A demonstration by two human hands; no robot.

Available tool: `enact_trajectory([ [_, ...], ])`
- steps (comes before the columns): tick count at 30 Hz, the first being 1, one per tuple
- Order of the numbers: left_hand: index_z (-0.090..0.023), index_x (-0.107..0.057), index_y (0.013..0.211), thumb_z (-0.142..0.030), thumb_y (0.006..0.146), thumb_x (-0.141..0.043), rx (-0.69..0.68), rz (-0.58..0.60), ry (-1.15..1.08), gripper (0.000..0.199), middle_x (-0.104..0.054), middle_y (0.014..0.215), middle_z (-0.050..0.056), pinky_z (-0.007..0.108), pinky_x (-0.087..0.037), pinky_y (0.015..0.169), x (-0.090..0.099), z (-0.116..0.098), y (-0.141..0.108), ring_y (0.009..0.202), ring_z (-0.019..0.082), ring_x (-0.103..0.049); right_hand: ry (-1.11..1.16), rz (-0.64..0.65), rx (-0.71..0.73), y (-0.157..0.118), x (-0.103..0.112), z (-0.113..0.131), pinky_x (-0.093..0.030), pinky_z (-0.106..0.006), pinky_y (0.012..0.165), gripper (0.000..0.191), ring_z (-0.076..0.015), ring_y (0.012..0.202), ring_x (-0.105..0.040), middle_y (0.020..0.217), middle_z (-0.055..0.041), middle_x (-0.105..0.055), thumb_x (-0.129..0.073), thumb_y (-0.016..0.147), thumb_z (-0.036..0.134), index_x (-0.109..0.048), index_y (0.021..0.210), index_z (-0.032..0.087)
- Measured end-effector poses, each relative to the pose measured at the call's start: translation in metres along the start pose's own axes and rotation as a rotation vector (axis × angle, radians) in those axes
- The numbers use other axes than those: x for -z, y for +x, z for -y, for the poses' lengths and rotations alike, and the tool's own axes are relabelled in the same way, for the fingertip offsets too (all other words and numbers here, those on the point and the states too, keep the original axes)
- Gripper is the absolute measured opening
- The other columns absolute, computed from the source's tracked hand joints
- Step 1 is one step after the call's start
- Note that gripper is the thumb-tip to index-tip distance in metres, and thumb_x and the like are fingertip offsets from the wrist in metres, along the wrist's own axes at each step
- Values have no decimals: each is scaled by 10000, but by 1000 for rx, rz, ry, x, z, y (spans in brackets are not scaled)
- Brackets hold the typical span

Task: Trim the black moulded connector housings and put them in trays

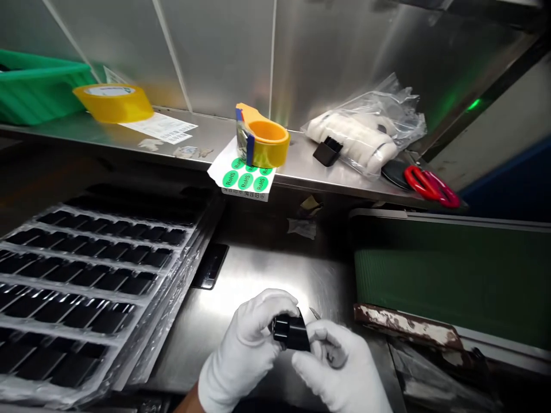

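Observation:
My left hand (252,344), in a white glove, is closed on a small glossy black plastic part (295,331), held above the metal bench. The part has a rounded, ribbed end facing left and a wider flat end facing right. Close against its right side is my right hand (338,361), also gloved, with curled fingers. A thin metal tip (315,313) sticks up beside the right index finger, and a greyish piece shows in the palm; most of this slim tool is hidden. Whether the right fingertips touch the part I cannot tell.
Stacked clear trays (142,298) of black parts stand left. A shelf holds a green bin (43,86), yellow tape (116,103), a tape dispenser (269,143), RoHS stickers (245,180), a bag of white gloves (357,135), a black part (328,151) and red-handled scissors (430,184). A green conveyor belt (451,275) lies right.

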State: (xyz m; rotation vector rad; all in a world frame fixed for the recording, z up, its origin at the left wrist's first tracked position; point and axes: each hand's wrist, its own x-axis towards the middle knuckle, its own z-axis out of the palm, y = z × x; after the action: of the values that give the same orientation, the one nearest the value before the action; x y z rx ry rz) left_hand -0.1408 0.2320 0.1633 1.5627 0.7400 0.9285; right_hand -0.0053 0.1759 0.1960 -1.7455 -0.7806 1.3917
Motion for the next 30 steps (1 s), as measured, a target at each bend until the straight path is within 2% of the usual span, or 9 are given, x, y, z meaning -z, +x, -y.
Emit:
enact_trajectory([
  [5, -199, -608, 845, -12, 829, -534, 14, 24, 179, 202, -618, 863, 17, 264, -514, 741, 7, -7, 0, 802, 152, -607, -64, -6, 83, 20, -3, -6, -245, -265, 512, 399, -107, 531, -296, 529, 49, -304, -655, 715, 430, -403, 503, 204],
  [8, -210, -608, 874, 38, 763, -573, 88, -40, 154, 274, -620, 887, 4, 264, -518, 743, 6, -2, -3, 814, 157, -610, 90, 93, 63, 27, 1, -9, -251, -262, 496, 460, -113, 517, -321, 524, 29, -363, -502, 849, 521, -454, 529, 196],
  [10, -212, -608, 858, 46, 751, -584, 112, -78, 130, 280, -617, 873, -3, 265, -522, 739, 5, 1, -6, 810, 157, -610, 124, 182, 48, 27, 3, -9, -245, -255, 485, 421, -114, 523, -346, 546, 23, -398, -517, 843, 513, -500, 571, 192],
  [12, -214, -613, 833, 22, 774, -588, 100, -114, 137, 245, -619, 873, -3, 270, -527, 747, 5, 2, -8, 820, 159, -614, 36, 235, 73, 23, 4, -8, -249, -248, 487, 283, -108, 531, -355, 565, 32, -404, -633, 767, 384, -529, 590, 190],
  [15, -236, -619, 894, -28, 785, -630, 111, -159, 73, 236, -637, 898, -8, 276, -541, 754, 3, -2, -11, 816, 158, -631, -113, 202, 140, 18, 5, -13, -307, -239, 508, 121, -103, 550, -395, 598, 38, -444, -713, 628, 181, -599, 586, 187],
  [20, -287, -444, 1227, -6, 674, -736, 566, -101, -303, 686, -664, 1016, 1, 286, -545, 848, 0, -16, -12, 957, 189, -646, -230, 158, 514, 26, 13, -39, -402, -250, 547, 58, -135, 597, -499, 622, 7, -504, -739, 726, 265, -730, 701, 213],
  [22, -268, -445, 1211, -66, 670, -774, 643, -116, -350, 665, -654, 1070, 24, 306, -523, 910, -2, -23, -10, 1032, 209, -627, -273, 213, 617, 32, 19, -46, -436, -250, 554, 64, -138, 599, -532, 643, -3, -540, -721, 770, 286, -743, 773, 225],
  [25, -243, -476, 1175, -127, 690, -776, 639, -136, -373, 582, -655, 1068, 43, 326, -526, 906, -5, -36, -7, 1024, 224, -635, -311, 254, 693, 35, 26, -47, -463, -253, 569, 65, -138, 603, -558, 660, -7, -572, -705, 796, 278, -733, 813, 222],
  [30, -237, -510, 1109, -47, 680, -702, 655, -113, -397, 507, -673, 1019, 17, 295, -546, 821, -8, -53, -1, 966, 211, -654, -315, 254, 748, 33, 31, -41, -455, -245, 553, 30, -132, 595, -555, 654, -4, -564, -684, 799, 213, -703, 788, 193],
])
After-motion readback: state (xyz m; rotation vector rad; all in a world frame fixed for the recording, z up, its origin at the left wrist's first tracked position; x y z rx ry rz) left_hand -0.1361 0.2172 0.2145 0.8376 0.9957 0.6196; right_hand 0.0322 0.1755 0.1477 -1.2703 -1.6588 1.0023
